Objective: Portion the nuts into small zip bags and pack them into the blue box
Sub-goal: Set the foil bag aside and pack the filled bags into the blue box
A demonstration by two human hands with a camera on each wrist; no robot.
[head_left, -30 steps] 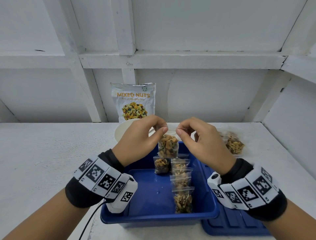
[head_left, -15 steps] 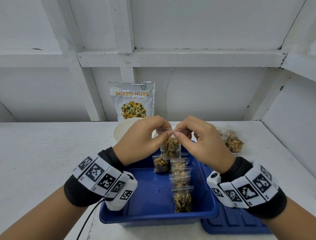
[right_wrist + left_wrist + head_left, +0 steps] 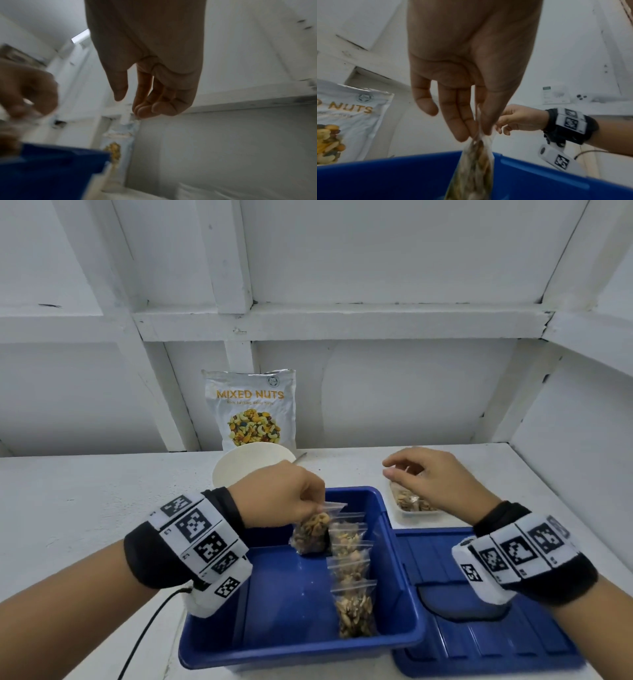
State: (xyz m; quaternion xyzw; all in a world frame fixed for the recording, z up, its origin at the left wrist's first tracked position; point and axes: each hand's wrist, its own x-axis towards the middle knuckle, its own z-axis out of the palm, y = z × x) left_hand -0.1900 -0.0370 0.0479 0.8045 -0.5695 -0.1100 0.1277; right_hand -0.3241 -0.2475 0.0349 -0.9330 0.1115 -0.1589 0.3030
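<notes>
Left hand (image 3: 284,494): centre of the head view, over the far end of the blue box; fingers (image 3: 453,119) and thumb pinch the top strip of a filled zip bag (image 3: 311,534).
Filled zip bag: hangs from the pinch, its bottom low inside the box, just left of the packed row; whether it rests on the floor of the box cannot be told.
Blue box (image 3: 294,655): lower centre of the frame, on the white tabletop (image 3: 75,508).
Packed bags (image 3: 352,573): one row along the right side of the box, standing, overlapping front to back.
Right hand (image 3: 428,481): right of centre, above a clear tray of nuts (image 3: 411,505); fingers loosely curled, holding nothing.
Clear tray of nuts: on the tabletop, just beyond the blue lid (image 3: 479,638).
Blue lid: flat, beside the box at lower right.
White bowl (image 3: 239,470): behind the box, partly hidden by the left hand.
Mixed nuts pouch (image 3: 251,409): upright against the white wall, behind the bowl.
</notes>
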